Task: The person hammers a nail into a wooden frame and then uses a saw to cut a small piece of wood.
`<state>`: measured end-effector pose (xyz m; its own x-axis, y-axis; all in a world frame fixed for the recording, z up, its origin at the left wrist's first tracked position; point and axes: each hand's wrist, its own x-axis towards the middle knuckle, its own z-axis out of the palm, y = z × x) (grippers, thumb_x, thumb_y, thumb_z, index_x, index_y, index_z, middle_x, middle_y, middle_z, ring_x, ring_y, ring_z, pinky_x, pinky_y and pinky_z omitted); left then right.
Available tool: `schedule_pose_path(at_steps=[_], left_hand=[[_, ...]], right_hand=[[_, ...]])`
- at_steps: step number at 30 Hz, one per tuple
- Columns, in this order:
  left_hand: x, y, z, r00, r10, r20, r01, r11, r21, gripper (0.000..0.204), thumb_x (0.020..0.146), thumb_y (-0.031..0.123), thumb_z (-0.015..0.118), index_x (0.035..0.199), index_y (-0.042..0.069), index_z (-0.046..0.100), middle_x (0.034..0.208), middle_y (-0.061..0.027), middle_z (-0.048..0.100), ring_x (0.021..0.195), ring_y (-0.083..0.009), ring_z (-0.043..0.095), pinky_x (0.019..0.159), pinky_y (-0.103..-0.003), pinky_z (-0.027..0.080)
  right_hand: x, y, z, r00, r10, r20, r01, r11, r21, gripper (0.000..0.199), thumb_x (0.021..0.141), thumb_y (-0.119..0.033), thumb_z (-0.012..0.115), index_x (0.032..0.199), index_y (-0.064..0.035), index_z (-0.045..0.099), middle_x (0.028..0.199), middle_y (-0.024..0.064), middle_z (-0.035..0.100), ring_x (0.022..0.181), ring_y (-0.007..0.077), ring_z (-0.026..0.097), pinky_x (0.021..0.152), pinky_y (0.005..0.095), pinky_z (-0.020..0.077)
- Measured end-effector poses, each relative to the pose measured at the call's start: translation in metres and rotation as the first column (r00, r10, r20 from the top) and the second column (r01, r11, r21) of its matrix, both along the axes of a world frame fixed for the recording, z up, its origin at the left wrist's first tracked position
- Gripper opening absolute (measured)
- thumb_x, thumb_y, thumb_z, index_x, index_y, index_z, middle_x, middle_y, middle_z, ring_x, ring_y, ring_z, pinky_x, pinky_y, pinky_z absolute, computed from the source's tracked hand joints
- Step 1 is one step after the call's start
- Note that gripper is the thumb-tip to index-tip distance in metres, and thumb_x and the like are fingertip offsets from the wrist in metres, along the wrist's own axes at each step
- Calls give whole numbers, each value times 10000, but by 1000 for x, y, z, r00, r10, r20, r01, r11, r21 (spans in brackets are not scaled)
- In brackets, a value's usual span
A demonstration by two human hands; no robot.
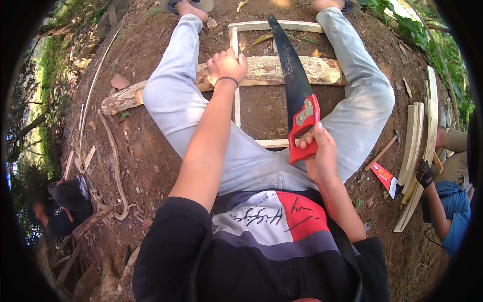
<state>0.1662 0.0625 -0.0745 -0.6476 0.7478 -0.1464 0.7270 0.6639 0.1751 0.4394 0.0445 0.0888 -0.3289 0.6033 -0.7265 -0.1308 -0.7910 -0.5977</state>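
My right hand point(322, 151) is wrapped round the red handle of a handsaw point(297, 75). Its dark blade points away from me, with the tip near the far strip of a pale wooden frame point(276, 25). The blade passes above a peeled log point(274, 70) lying crosswise between my legs; whether it touches the log I cannot tell. My left hand point(227, 66) is closed over the frame's left strip where that strip crosses the log. The fingertips are partly hidden. My right leg hides much of the frame's right side.
To the right lie a hammer point(382, 151), a red-and-white card sleeve point(385, 178) and several wooden strips point(413, 138). Beside them a person's gloved hand point(425, 174) reaches in. Another person point(70, 199) is at the far left, near a crooked branch point(116, 166) on bare soil.
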Motion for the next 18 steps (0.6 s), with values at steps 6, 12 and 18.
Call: schedule_pose_path(at_steps=[6,12,18], left_hand=[[-4,-3,-5,999,-16,30,15,1000,19,381,851,419,497,955,75,624,987,-126,664,990,-286,590,921,-427,383],[-2,0,-1,1000,-3,24,3,1000,3,401,851,426,473,953,69,623,996,-129,663,997,-290,588,929,-432,375],[0,-4,-2,1000,5,26,-5,1000,-4,405,843,430,478,961,70,621,991,-122,668,992,-283,593,925,-426,377]], right_hand=[[-3,-12,2,998,51,32,-52,998,28,273,995,-284,483,834,-64,469,704,3,469,656,112,474,670,291,423],[17,-12,34,992,119,47,-121,992,43,225,979,-263,493,894,-56,471,741,15,488,663,110,472,686,276,421],[13,-23,68,927,357,113,-373,856,358,276,900,-242,593,995,-14,471,781,39,541,676,113,496,668,282,436]])
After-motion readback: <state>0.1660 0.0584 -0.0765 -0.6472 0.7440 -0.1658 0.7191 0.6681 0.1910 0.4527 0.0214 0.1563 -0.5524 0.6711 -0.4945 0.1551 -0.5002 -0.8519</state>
